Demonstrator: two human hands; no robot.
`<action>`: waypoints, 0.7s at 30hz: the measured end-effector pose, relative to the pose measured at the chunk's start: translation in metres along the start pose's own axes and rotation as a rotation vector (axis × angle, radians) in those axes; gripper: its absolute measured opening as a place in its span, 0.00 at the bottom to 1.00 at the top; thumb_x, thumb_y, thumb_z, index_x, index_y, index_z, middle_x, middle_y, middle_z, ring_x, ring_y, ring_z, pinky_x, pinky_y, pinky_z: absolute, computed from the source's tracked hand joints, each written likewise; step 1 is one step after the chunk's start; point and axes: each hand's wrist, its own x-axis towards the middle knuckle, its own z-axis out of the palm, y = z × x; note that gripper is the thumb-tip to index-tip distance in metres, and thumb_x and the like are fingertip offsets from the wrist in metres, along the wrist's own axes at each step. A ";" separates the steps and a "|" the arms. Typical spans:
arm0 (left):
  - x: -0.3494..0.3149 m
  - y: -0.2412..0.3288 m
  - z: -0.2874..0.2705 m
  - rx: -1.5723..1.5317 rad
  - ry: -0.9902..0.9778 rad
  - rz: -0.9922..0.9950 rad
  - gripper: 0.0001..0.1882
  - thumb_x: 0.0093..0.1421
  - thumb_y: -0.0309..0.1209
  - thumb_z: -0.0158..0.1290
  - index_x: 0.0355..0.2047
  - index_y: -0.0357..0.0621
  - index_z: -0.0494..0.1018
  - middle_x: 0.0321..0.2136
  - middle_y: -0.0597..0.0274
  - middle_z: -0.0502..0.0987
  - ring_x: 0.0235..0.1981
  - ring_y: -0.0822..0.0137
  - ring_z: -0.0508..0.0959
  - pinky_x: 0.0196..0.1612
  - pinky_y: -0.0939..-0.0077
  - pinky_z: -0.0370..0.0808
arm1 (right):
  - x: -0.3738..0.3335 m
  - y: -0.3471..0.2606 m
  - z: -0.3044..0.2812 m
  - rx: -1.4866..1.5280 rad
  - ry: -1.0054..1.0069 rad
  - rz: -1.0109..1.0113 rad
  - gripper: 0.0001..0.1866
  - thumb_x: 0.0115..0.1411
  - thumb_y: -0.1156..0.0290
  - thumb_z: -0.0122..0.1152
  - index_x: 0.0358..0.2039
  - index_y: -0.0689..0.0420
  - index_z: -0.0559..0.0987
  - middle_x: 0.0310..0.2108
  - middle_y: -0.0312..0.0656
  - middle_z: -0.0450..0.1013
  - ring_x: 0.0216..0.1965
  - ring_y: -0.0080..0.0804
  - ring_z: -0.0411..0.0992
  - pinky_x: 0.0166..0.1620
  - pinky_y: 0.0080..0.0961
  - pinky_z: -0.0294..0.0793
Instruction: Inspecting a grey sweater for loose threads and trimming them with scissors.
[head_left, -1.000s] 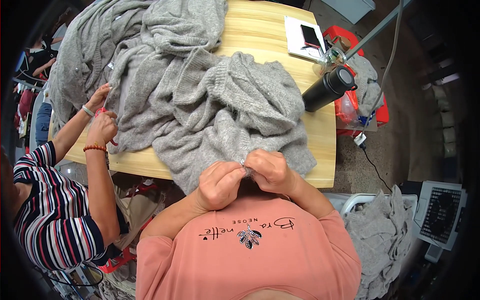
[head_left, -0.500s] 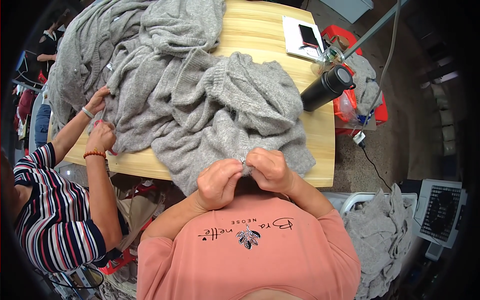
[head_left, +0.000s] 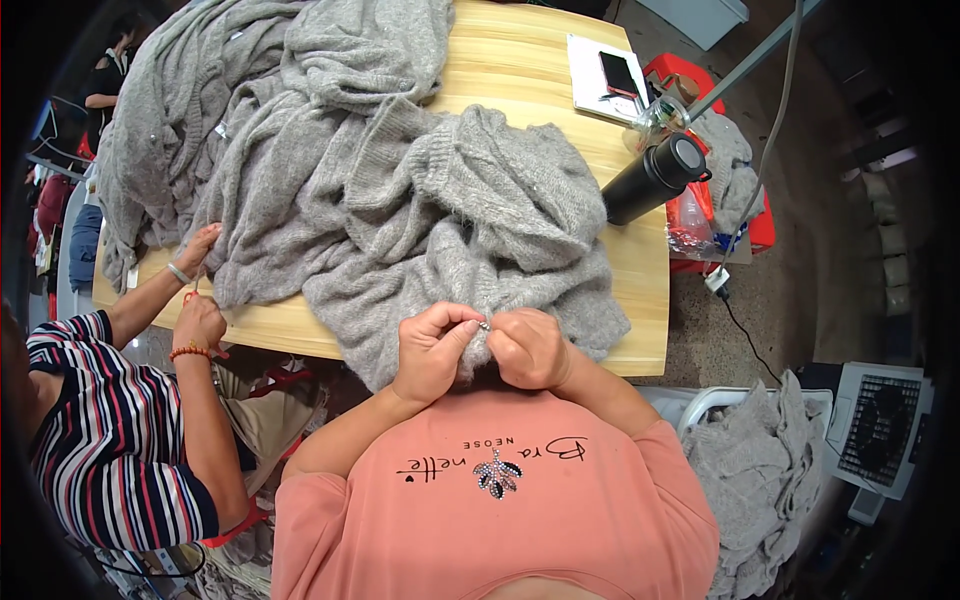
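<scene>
A grey fuzzy knit garment [head_left: 440, 275] lies bunched at the table's near edge, its lower part gathered up to my chest. My left hand [head_left: 435, 352] is closed, pinching the knit with thumb and forefinger. Close beside it, my right hand [head_left: 527, 347] is closed too, fingers curled on the same fabric. Between the fingertips shows a small shiny silvery piece [head_left: 485, 325], perhaps a button or bead; it is too small to tell. Any needle or thread there cannot be made out.
More grey knitwear [head_left: 200, 110] covers the table's [head_left: 520, 60] left side. At left, a co-worker's hands [head_left: 200, 320] hold red-handled scissors. A black flask [head_left: 650, 180], a phone [head_left: 618, 73] on papers and a red crate [head_left: 760, 225] are at right. Knits fill a white bin [head_left: 705, 405].
My left thumb and fingers have shifted and spread slightly, and my right hand has lowered a little on the knit. The co-worker's hands have moved down, away from the fabric.
</scene>
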 end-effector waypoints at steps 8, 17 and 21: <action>0.007 0.006 -0.003 0.629 0.059 0.424 0.12 0.47 0.20 0.54 0.34 0.37 0.70 0.23 0.59 0.74 0.25 0.64 0.73 0.29 0.73 0.68 | 0.008 0.010 -0.004 -0.006 0.101 0.264 0.15 0.35 0.86 0.50 0.29 0.63 0.68 0.25 0.46 0.67 0.20 0.42 0.67 0.23 0.32 0.68; 0.018 -0.027 -0.030 0.397 0.128 0.019 0.06 0.48 0.22 0.56 0.27 0.38 0.71 0.19 0.58 0.70 0.18 0.66 0.69 0.23 0.79 0.66 | -0.001 0.026 -0.014 -0.215 -0.030 0.538 0.13 0.39 0.88 0.46 0.28 0.61 0.70 0.23 0.45 0.68 0.21 0.41 0.68 0.24 0.30 0.67; 0.006 -0.015 -0.010 0.867 0.070 0.590 0.18 0.41 0.32 0.63 0.30 0.41 0.69 0.21 0.59 0.69 0.19 0.60 0.71 0.22 0.71 0.69 | 0.007 0.019 -0.013 -0.011 0.012 0.668 0.08 0.42 0.83 0.49 0.26 0.62 0.70 0.22 0.48 0.69 0.21 0.45 0.69 0.26 0.32 0.68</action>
